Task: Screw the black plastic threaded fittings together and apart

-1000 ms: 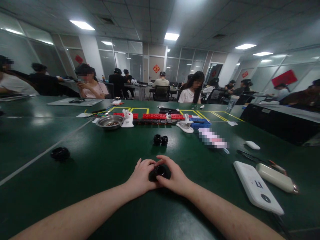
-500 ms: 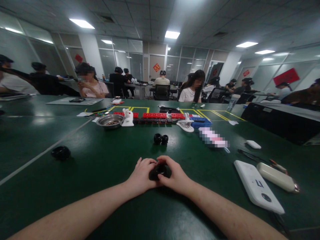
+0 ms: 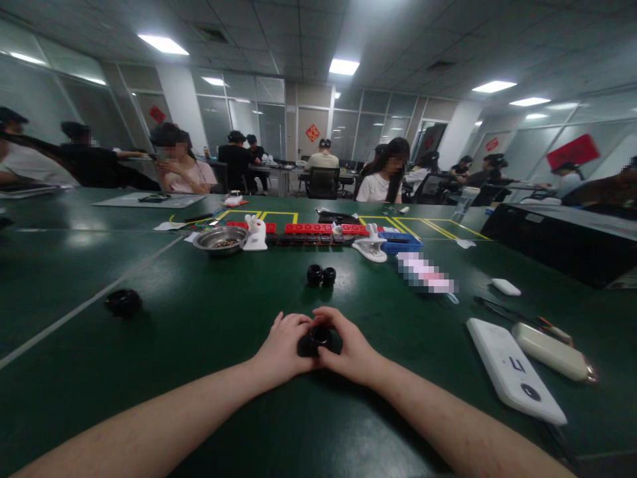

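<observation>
Between my two hands, close in front of me on the green table, is a black round ring-like part with a hole in its middle. Its left side is wrapped by my left hand, fingers curled toward its far edge. My right hand curves around the right side, thumb at the near edge and fingertips at the far rim. Part of the ring is hidden by my fingers. Two smaller black ribbed rings stand side by side beyond my hands. A larger black ring-like part lies off to the left.
A metal bowl of small pieces, white clamps, a red and black strip and a blue tray line the middle. At right lie a white power bank, a cream device and cables. People sit beyond.
My right fingers and thumb have shifted slightly on the black ring, showing a little more of its top. The other things stay where they were.
</observation>
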The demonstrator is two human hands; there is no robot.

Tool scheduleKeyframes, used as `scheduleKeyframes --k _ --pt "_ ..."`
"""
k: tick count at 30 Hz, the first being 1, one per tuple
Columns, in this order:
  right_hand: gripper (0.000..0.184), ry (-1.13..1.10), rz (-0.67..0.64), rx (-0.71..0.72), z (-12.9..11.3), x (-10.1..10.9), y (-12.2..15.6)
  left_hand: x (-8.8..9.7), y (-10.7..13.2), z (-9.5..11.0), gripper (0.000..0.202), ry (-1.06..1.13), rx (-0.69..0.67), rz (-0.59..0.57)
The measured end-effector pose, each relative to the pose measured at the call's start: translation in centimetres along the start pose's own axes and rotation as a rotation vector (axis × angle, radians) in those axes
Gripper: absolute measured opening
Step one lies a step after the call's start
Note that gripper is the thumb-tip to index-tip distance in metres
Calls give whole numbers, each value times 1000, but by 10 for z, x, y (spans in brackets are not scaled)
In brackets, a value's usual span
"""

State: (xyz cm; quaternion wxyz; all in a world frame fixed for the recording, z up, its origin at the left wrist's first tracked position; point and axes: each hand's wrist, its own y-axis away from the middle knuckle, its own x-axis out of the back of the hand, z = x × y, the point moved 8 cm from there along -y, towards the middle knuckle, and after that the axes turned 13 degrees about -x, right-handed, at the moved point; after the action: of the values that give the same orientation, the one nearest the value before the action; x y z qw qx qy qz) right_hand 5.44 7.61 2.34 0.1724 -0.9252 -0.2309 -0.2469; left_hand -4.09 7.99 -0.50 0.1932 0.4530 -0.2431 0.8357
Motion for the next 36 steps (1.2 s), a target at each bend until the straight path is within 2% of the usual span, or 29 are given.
scheduleKeyframes --k 3,7,9,13,16,18,22,25,30,32,36 --pt "66 3 -33 38 -6 0 3 -1 0 -1 55 5 -2 -1" --pt "62 85 135 -47 0 10 1 -2 -1 -2 47 5 -6 -19" --pt "60 111 156 -98 6 10 -1 -1 -1 -1 47 4 -11 -16" --pt "55 129 60 -65 2 2 1 -1 -1 -2 47 10 -9 2" --pt "66 162 -7 45 -11 -2 6 -3 0 -3 44 4 -16 1" --pt "70 201 16 75 -14 -2 7 -4 0 -4 43 -12 -21 -10" --pt "68 202 141 -48 -3 5 3 -3 0 -4 47 -7 -21 -12" --pt "64 150 157 -128 5 7 1 -2 0 -3 48 -2 -26 8" --pt "69 144 48 93 -14 2 7 -4 0 -6 47 -25 -25 29" --pt "68 168 94 110 -15 5 8 -4 0 -6 45 -39 -20 22" --pt "58 232 232 -44 -2 14 3 -3 0 -4 46 -49 -13 10"
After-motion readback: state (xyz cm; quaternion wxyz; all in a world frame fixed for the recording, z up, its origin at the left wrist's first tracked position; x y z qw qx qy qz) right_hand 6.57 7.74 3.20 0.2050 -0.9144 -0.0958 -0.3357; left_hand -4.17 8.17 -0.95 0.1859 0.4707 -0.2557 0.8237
